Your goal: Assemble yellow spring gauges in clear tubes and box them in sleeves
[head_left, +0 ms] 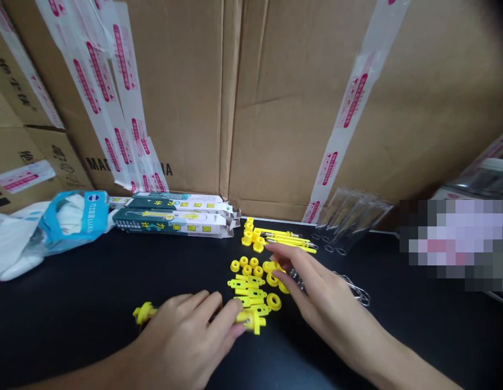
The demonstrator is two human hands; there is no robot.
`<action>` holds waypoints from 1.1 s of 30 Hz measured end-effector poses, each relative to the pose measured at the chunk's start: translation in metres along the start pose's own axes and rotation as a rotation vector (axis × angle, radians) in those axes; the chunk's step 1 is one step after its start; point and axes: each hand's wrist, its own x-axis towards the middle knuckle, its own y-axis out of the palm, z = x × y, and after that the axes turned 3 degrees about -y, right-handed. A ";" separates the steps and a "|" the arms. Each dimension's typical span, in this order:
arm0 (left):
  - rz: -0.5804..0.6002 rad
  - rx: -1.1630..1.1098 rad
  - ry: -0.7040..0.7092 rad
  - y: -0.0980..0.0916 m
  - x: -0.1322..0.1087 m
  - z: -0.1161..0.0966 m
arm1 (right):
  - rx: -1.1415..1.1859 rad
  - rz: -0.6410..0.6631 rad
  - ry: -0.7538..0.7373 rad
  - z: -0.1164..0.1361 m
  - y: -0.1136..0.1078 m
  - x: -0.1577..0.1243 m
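Carton front [186, 108] is showing black caps near its bottom edge: "MAD", then packing tape [97, 78] covering the middle, then "IA". Tape is repeating red print on white, too small to read. Blue bag [95, 214] is carrying white Latin "LUXU" beside small unreadable characters. Flat teal-and-white boxes [170, 222] are showing white characters on teal and single black characters on yellow squares, all too blurred to read. Stacked cartons at far left [15, 70] are bearing black characters, also unreadable. Lowest carton [15, 168] is showing a tilted mark, possibly "91", at the frame edge. Can't confirm it.
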 end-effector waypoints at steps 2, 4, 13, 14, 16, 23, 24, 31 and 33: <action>0.005 0.007 0.001 0.000 0.001 0.000 | -0.012 0.036 -0.031 -0.003 0.001 0.009; 0.025 0.017 0.008 -0.001 0.001 0.000 | -0.025 0.042 -0.052 -0.007 0.005 0.018; 0.037 0.013 0.010 0.001 -0.004 0.000 | -0.018 0.061 -0.065 -0.012 0.017 0.032; 0.036 0.011 0.006 0.001 -0.004 0.000 | -0.018 0.068 -0.067 -0.011 0.016 0.032; 0.039 0.008 0.002 0.001 -0.003 0.000 | -0.021 0.079 -0.070 -0.010 0.016 0.031; -0.004 0.024 -0.009 0.000 -0.001 -0.001 | -0.026 0.090 -0.081 -0.016 0.018 0.027; -0.023 0.032 -0.012 0.001 -0.001 -0.001 | -0.020 0.091 -0.084 -0.015 0.017 0.026; -0.117 0.084 -0.037 0.000 -0.001 -0.001 | 0.126 0.031 -0.101 0.017 0.001 0.000; -0.133 0.084 -0.034 0.000 0.000 -0.001 | 0.190 0.022 -0.131 0.025 0.003 -0.013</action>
